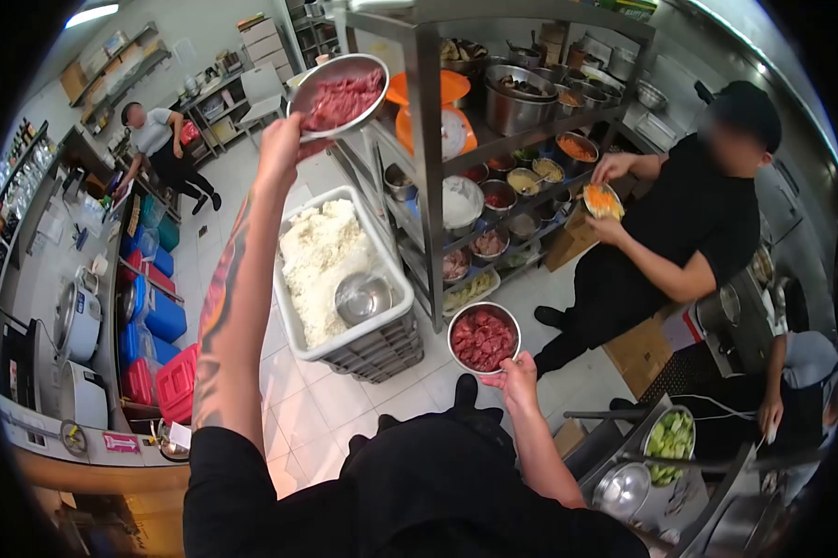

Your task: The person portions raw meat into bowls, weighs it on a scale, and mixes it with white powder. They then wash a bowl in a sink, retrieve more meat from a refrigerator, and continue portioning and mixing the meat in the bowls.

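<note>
My left hand (289,144) is raised at the upper left and grips the edge of a metal bowl of sliced red meat (345,100), tilted beside the shelf post. Lower down, my right hand (515,379) holds the rim of a smaller round metal bowl with dark red meat chunks (483,338). Between my arms stands a white bin (393,323) lined with pale crumbly powder (324,256), and a metal bowl (363,298) lies on that powder. My fingers are closed on both bowls; some are hidden beneath them.
A metal rack (425,177) with many food containers stands ahead. At the right a co-worker (665,214) holds a bowl of orange shreds (603,202). Another person (157,139) stands far left. A cart with green vegetables (670,445) is lower right.
</note>
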{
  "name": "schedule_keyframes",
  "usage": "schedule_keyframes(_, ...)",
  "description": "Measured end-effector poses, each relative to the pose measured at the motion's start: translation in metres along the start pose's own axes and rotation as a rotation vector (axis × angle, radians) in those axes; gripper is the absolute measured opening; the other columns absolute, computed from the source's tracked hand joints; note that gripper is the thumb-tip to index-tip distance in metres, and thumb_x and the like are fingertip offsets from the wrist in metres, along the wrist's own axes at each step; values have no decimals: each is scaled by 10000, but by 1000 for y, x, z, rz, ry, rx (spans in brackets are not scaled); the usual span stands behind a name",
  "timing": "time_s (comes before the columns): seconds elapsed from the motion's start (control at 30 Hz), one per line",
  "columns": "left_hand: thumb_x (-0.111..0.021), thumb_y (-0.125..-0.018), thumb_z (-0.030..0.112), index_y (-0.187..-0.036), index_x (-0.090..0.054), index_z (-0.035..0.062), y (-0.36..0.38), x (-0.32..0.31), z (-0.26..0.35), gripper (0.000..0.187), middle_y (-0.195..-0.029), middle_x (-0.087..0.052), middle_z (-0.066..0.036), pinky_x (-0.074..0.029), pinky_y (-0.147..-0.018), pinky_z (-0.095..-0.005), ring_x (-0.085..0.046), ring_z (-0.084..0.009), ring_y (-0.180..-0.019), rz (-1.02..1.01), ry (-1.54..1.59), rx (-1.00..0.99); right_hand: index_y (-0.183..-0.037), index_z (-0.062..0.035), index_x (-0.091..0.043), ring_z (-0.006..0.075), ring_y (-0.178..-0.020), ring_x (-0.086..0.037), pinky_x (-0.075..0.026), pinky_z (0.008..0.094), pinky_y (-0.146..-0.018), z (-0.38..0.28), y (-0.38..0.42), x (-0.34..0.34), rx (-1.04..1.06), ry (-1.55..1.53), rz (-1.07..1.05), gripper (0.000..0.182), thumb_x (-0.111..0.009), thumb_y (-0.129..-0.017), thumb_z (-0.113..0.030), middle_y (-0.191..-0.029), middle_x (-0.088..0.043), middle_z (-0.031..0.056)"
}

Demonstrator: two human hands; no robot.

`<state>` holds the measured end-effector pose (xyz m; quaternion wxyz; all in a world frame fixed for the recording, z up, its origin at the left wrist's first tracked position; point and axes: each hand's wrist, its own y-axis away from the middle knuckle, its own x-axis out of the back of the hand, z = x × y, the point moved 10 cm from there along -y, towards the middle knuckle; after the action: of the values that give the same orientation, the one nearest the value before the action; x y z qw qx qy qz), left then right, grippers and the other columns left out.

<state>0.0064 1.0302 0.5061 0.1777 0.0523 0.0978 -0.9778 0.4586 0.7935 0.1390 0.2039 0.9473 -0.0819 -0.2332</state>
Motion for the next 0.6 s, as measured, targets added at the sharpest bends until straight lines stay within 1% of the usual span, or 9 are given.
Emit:
schedule_keyframes(0.03,-500,-944,149,-1040,-596,-85,-25,-16,7,271,-932,-695,-165,-611,-650,-327,-730,-281,-784,1,-10,-2,-1053,2,-421,364,-683,-726,-640,409,-531,-8,-11,0,-5,-7,-5,159,-474,-905,24,-977,-637,239)
schedule_keyframes(0.1,-496,-940,138,-1035,-592,-101,-69,-55,14,275,-943,-703,-175,-608,-627,-301,-738,-270,-735,-110,-206,13,-1066,9,-424,342,-653,-721,-630,386,-498,-27,-31,4,53,104,-23,167,-468,-905,24,-972,-640,234)
schedule_keyframes(0.17,-506,-937,142,-1035,-594,-90,-91,-83,17,266,-943,-709,-177,-607,-629,-287,-743,-267,-716,-151,-266,30,-1041,-1,-421,323,-615,-711,-623,373,-473,-39,-53,12,24,110,-25,153,-474,-900,27,-964,-639,235)
schedule_keyframes(0.23,-511,-935,146,-1049,-604,-88,-103,-105,14,276,-931,-716,-170,-604,-624,-282,-742,-251,-718,-176,-364,16,-1002,-18,-414,323,-588,-703,-614,371,-442,-50,-68,14,21,174,-65,137,-479,-892,31,-909,-630,211)
schedule_keyframes(0.27,-526,-934,152,-1060,-612,-75,-104,-114,13,273,-909,-718,-149,-602,-623,-279,-728,-217,-685,-213,-380,31,-975,-32,-404,321,-549,-687,-600,369,-412,-58,-76,12,63,201,-64,128,-476,-887,27,-843,-609,184)
schedule_keyframes(0.37,-543,-926,141,-1037,-612,-55,-117,-126,-1,236,-906,-717,-140,-605,-631,-285,-706,-184,-652,-261,-401,59,-968,-36,-409,319,-524,-672,-579,363,-379,-77,-86,1,71,169,-54,123,-469,-883,29,-809,-592,171)
schedule_keyframes(0.4,-535,-946,152,-1047,-605,-45,-119,-129,-4,232,-914,-711,-133,-608,-635,-287,-693,-165,-642,-293,-401,65,-968,-36,-409,319,-524,-672,-579,363,-379,-80,-90,-2,69,166,-47,123,-469,-883,29,-809,-592,171)
schedule_keyframes(0.53,-510,-972,172,-1077,-601,-54,-127,-133,-22,265,-929,-705,-126,-610,-636,-280,-701,-173,-656,-330,-425,57,-946,-37,-421,309,-502,-658,-564,349,-364,-84,-91,-24,21,160,-20,108,-471,-875,29,-797,-593,170)
schedule_keyframes(0.6,-494,-989,187,-1097,-595,-59,-128,-138,-26,287,-951,-697,-122,-613,-638,-275,-705,-182,-660,-398,-329,49,-937,-40,-436,306,-510,-668,-546,331,-355,-84,-90,-34,27,139,-5,103,-474,-874,33,-771,-613,164)
